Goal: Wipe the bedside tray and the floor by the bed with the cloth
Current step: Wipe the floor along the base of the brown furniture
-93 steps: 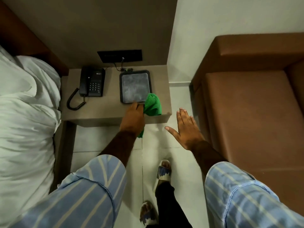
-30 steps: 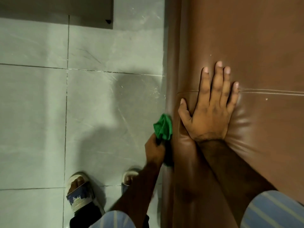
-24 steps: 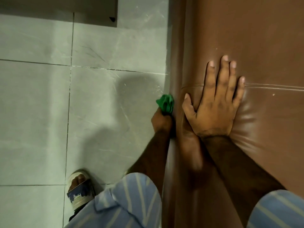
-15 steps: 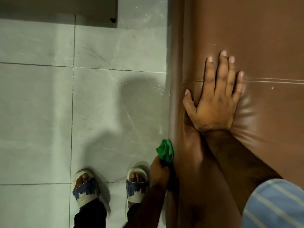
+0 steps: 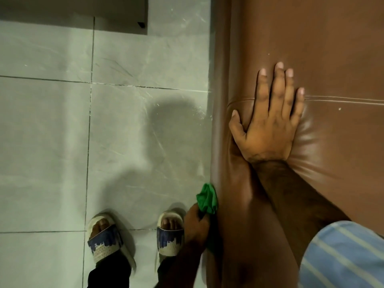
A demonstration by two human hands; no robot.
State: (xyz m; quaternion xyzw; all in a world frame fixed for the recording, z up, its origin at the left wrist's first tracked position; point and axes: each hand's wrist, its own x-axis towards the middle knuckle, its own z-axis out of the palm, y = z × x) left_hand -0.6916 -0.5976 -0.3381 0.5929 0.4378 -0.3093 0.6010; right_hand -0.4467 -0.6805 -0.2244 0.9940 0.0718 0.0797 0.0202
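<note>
My left hand (image 5: 196,225) is closed around a bunched green cloth (image 5: 206,198), held low on the grey tiled floor (image 5: 145,132) right against the base of the brown leather sofa. My right hand (image 5: 268,121) lies flat with its fingers spread on the sofa seat, holding nothing. Pale dust streaks mark the tiles along the sofa's edge. The bedside tray is out of view.
The brown sofa (image 5: 322,48) fills the right half of the view. My two feet in sandals (image 5: 170,233) stand on the tiles just left of the cloth. The underside edge of the bedside table (image 5: 83,15) shows at the top left.
The view has dropped from the bedside table to the floor. In the last second the cloth went forward along the sofa base, then back toward my feet. My right hand stayed pressed on the seat.
</note>
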